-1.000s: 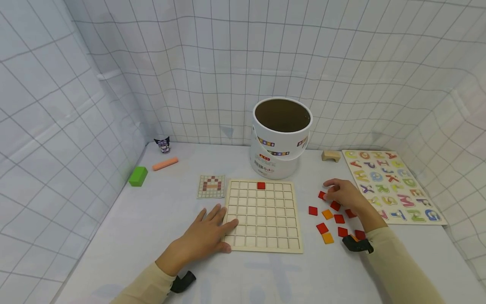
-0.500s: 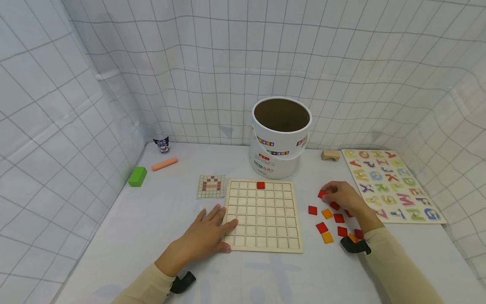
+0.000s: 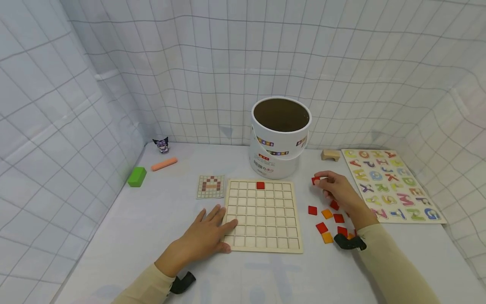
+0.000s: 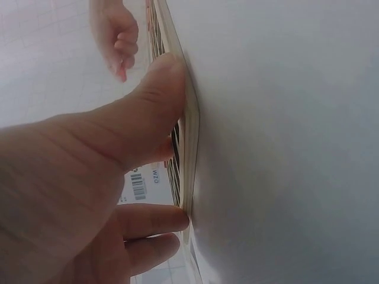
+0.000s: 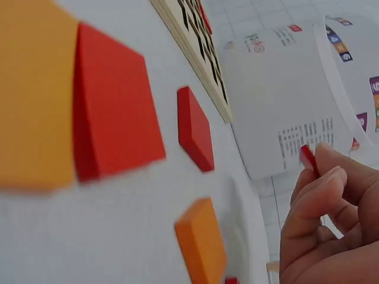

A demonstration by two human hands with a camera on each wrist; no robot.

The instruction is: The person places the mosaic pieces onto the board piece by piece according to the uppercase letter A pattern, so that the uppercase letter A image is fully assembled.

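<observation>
My right hand [image 3: 339, 193] pinches a red square tile [image 5: 308, 160] between thumb and fingers, lifted off the table to the right of the board. Below that hand lie several loose red tiles [image 3: 312, 210] and orange tiles [image 3: 327, 238]. My left hand [image 3: 205, 234] rests with spread, straight fingers on the lower left corner of the wooden grid board [image 3: 262, 252]; in the left wrist view its thumb [image 4: 163, 83] touches the board's edge. A single red tile [image 3: 260, 185] sits in the board's top row, near the middle.
A small pattern card [image 3: 210, 187] lies left of the board. Behind it stands a white bucket [image 3: 273, 164]. An alphabet board [image 3: 395, 185] and a wooden arch block [image 3: 330, 155] are at right. A green block [image 3: 137, 177], an orange stick [image 3: 164, 164] and a figurine [image 3: 162, 145] are at left.
My right hand has picked up the red tile from the table and moved it up and slightly left. The left hand has stayed in place on the board.
</observation>
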